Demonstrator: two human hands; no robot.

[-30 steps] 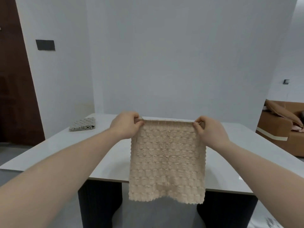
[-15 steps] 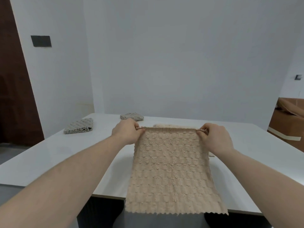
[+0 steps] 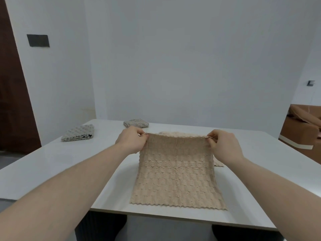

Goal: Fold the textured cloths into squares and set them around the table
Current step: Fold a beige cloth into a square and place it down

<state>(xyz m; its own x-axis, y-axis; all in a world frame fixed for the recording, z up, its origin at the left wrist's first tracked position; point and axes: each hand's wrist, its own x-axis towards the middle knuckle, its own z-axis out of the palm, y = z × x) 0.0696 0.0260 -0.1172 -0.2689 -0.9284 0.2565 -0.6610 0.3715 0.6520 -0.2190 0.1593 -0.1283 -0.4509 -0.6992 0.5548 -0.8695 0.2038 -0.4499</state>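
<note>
A beige textured cloth [image 3: 177, 173] is spread open over the white table [image 3: 52, 164], its near edge lying close to the table's front edge. My left hand [image 3: 131, 141] pinches its far left corner and my right hand [image 3: 223, 145] pinches its far right corner, holding the far edge slightly raised. Another beige cloth [image 3: 173, 133] lies beneath and behind it, mostly hidden. A folded grey cloth [image 3: 79, 135] sits at the far left of the table, and a second folded grey cloth [image 3: 136, 123] at the far edge.
A white wall stands close behind the table. A brown door [image 3: 10, 101] is at the left and a brown sofa [image 3: 300, 127] at the right. The table's dark base [image 3: 97, 228] shows below the front edge.
The cloth hung down in front of the table a second ago; now it lies laid out on the tabletop. Both hands moved forward and down, keeping their pinch on the corners.
</note>
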